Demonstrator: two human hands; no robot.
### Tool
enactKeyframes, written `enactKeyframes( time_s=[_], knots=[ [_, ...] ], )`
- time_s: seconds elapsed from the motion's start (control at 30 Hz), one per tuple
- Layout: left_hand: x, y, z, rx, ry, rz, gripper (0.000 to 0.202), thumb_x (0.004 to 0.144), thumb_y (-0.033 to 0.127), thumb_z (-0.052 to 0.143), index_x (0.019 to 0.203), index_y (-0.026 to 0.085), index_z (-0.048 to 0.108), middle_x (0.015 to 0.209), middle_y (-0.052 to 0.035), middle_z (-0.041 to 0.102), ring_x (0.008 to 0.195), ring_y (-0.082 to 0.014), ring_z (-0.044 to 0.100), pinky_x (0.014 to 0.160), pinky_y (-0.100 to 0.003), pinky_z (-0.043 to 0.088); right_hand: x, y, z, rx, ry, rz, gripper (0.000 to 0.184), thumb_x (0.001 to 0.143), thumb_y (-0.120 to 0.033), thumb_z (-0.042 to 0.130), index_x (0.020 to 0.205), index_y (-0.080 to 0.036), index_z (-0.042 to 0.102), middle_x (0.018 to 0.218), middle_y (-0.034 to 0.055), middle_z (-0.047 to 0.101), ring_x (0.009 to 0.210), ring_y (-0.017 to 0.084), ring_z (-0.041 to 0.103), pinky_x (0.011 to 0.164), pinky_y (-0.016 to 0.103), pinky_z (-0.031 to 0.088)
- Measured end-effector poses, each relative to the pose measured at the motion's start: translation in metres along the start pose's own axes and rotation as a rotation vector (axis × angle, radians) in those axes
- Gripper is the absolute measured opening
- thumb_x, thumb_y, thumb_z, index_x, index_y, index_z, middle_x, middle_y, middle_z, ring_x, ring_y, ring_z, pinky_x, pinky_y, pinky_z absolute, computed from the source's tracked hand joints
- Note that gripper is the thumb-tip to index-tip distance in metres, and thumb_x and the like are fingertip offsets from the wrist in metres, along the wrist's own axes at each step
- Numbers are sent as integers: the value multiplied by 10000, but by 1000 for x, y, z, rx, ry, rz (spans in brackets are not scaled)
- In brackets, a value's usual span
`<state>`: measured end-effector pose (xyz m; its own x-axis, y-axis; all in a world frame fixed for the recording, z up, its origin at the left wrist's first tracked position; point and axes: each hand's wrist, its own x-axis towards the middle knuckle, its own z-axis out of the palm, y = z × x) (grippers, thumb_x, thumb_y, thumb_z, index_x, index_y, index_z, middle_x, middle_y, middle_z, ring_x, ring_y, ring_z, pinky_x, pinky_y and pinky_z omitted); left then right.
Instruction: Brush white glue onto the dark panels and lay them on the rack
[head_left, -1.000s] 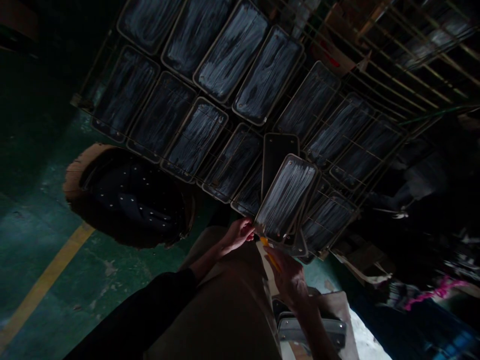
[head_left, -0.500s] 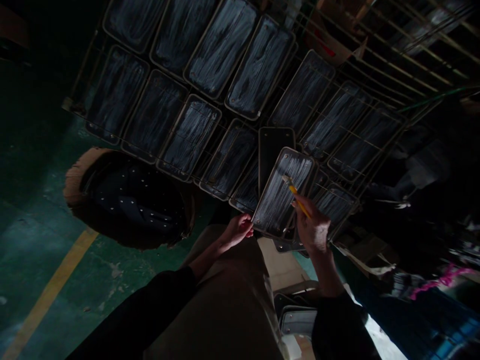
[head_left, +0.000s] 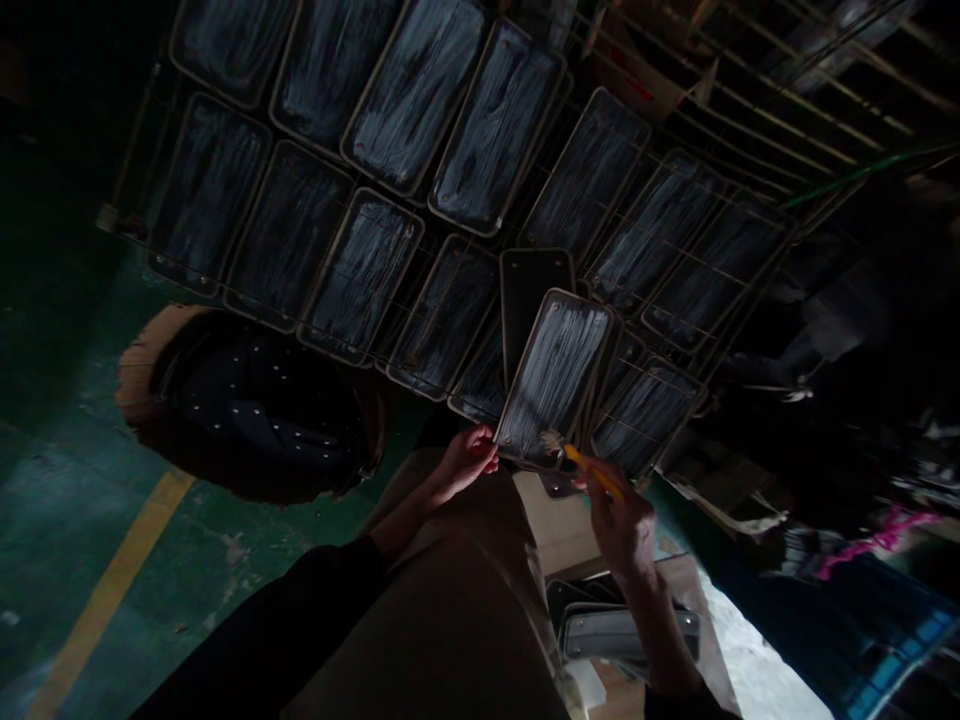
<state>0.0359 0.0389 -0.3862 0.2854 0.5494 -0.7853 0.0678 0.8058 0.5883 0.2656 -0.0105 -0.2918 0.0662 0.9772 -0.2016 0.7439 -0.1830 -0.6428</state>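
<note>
While the left hand [head_left: 469, 462] pinches the coated panel's [head_left: 555, 375] near corner, the right hand [head_left: 621, 520] grips a yellow-handled brush [head_left: 581, 462], bristles touching its lower edge.

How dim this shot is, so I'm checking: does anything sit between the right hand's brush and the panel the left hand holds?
Nothing visible does. The brush in the right hand rests its bristles on the panel at its near end; the left hand grips the near-left corner, clear of them.
</note>
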Motion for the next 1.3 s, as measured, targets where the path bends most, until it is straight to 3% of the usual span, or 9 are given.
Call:
enactKeyframes(
  time_s=[0.17, 0.3, 0.4, 0.67, 0.83, 1.0, 1.1, 1.2, 1.3],
  knots=[
    [-1, -1, 4, 8, 16, 10, 206, 787, 312, 637, 765, 157, 503, 579, 22, 577, 497, -100, 583, 494, -217, 456, 51, 4, -11, -78, 224, 29, 225, 975, -292, 477, 1143, -213, 604, 863, 28, 734, 717, 163, 709, 585, 252, 531],
    [-1, -4, 7, 14, 46, 6, 211, 789, 321, 643, 793, 146, 526, 597, 12, 592, 500, -107, 599, 495, -217, 463, 65, 2, -4, -32, 299, 42, 230, 980, -309, 461, 1132, -203, 597, 831, 32, 730, 703, 172, 710, 613, 269, 546],
    [-1, -8, 9, 4, 72, 4, 247, 785, 351, 662, 815, 136, 546, 602, 6, 600, 500, -110, 608, 504, -222, 473, 50, -1, 3, -11, 256, 82, 220, 980, -308, 462, 1112, -201, 601, 833, 37, 728, 673, 163, 707, 577, 248, 533],
    [-5, -10, 11, -1, 75, 33, 317, 802, 423, 646, 849, 122, 560, 650, -19, 628, 541, -132, 632, 536, -260, 504, -24, -21, 9, 105, 98, 320, 246, 973, -362, 462, 1054, -176, 600, 769, 38, 717, 639, 164, 701, 578, 239, 548],
    [-5, -8, 11, 0, 76, 37, 324, 777, 427, 660, 837, 125, 560, 641, -15, 623, 542, -134, 628, 536, -261, 502, -31, -25, 1, 233, -23, 369, 232, 983, -353, 434, 1087, -195, 569, 774, 28, 703, 682, 164, 701, 613, 250, 564],
    [-3, -7, 13, 27, 81, 41, 310, 762, 424, 657, 803, 136, 549, 585, 6, 593, 498, -126, 603, 500, -244, 474, 3, 0, -11, 179, -13, 184, 217, 977, -338, 450, 1085, -203, 581, 793, 25, 710, 670, 161, 702, 581, 241, 557],
    [-3, -4, 16, 31, 96, 50, 297, 769, 422, 636, 788, 140, 544, 584, 9, 584, 494, -119, 592, 485, -232, 461, 37, 14, -21, 90, 114, 103, 213, 977, -319, 457, 1104, -207, 586, 816, 19, 715, 677, 152, 703, 589, 235, 552],
    [-3, -1, 18, 20, 103, 55, 298, 765, 425, 638, 773, 143, 543, 585, 11, 578, 494, -113, 583, 479, -224, 456, 75, 11, -27, 99, 240, 60, 211, 974, -313, 471, 1117, -209, 586, 865, 22, 720, 736, 152, 709, 649, 240, 559],
    [-3, -2, 18, 17, 104, 47, 301, 756, 427, 658, 772, 148, 546, 580, 14, 579, 488, -109, 579, 477, -219, 447, 112, -2, -19, 168, 285, 6, 215, 971, -321, 482, 1121, -209, 587, 868, 19, 721, 763, 151, 713, 652, 231, 555]
  ],
)
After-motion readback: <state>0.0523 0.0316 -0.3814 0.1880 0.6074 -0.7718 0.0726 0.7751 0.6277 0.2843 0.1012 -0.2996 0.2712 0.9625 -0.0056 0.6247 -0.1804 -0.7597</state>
